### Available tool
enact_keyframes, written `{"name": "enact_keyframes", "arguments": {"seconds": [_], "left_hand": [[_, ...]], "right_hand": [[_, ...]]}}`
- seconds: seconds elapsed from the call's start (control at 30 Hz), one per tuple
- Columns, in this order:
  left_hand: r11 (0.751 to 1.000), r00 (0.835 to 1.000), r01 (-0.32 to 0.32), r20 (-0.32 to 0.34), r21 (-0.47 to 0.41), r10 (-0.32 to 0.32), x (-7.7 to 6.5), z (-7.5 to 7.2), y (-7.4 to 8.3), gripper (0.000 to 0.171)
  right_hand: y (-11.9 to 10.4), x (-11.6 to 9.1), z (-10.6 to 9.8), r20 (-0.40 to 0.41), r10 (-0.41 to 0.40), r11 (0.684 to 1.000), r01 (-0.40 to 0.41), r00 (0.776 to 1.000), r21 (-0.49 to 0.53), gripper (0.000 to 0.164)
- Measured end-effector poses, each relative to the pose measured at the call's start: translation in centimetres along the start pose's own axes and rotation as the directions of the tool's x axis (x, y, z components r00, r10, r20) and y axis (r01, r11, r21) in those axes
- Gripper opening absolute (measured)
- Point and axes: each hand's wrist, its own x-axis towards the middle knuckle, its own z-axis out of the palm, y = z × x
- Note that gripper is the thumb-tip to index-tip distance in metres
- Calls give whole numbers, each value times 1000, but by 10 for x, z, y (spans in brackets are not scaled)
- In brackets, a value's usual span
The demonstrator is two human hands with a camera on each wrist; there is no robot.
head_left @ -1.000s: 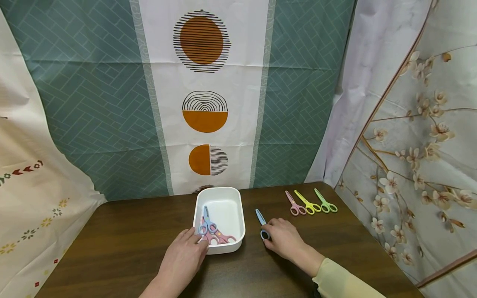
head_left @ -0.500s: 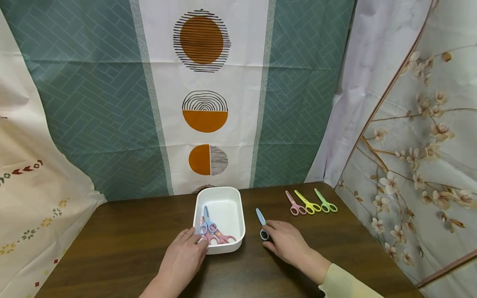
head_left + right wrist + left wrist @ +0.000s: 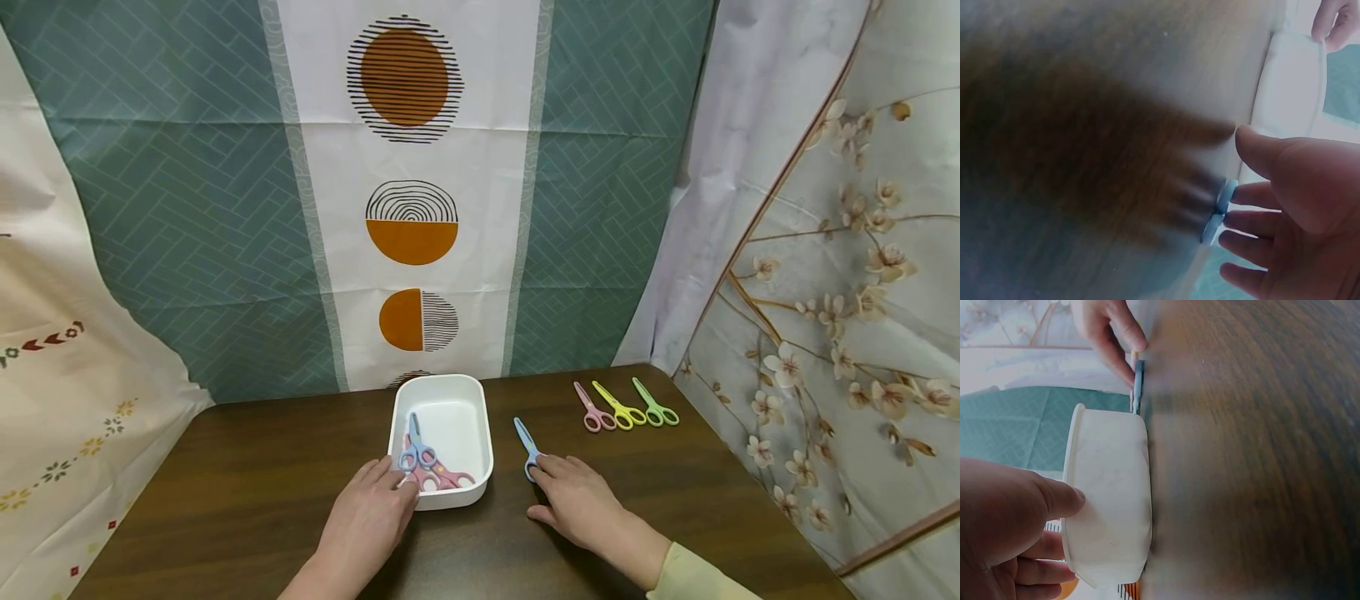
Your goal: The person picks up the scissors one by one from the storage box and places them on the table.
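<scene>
In the head view my left hand [image 3: 369,508] holds the near left corner of a white plastic bin [image 3: 457,499]. The left wrist view shows the thumb [image 3: 1072,499] against the outer wall, with the other fingers behind the rim. Inside the bin lie blue scissors [image 3: 415,425] over pink scissors [image 3: 452,479]. Right of the bin, another pair of blue scissors [image 3: 525,435] lies on the table, blades pointing away. My right hand [image 3: 581,504] is over its handles, fingers extended with fingertips at the loops [image 3: 1211,229] and partly hiding them. The thumb stands apart from the scissors.
At the back right of the dark wooden table [image 3: 262,492] lie pink scissors [image 3: 594,417], yellow scissors [image 3: 621,408] and green scissors [image 3: 655,408] in a row. A patterned green and white curtain [image 3: 210,208] hangs behind the table; flowered cloth [image 3: 825,333] hangs on the right.
My right hand has shifted slightly right and toward me, and its thumb has spread away from the blue scissors' handles. The left hand and bin have stayed in place.
</scene>
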Motion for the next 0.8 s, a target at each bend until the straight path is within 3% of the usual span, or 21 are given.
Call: {"name": "enact_keyframes", "arguments": {"seconds": [0.17,0.43,0.8], "left_hand": [[1000,998,18,55,11,-18,1,-4,3,19],[1000,998,14,58,-7,-13,1,-1,0,20],[1000,999,13,47,-13,-12,1,-1,0,19]], "right_hand": [[-1,-2,0,25,14,1000,-15,1000,17,59],[-3,-2,-2,48,26,998,-28,999,55,59],[5,2,4,-2,-23,999,24,1000,36,60]]}}
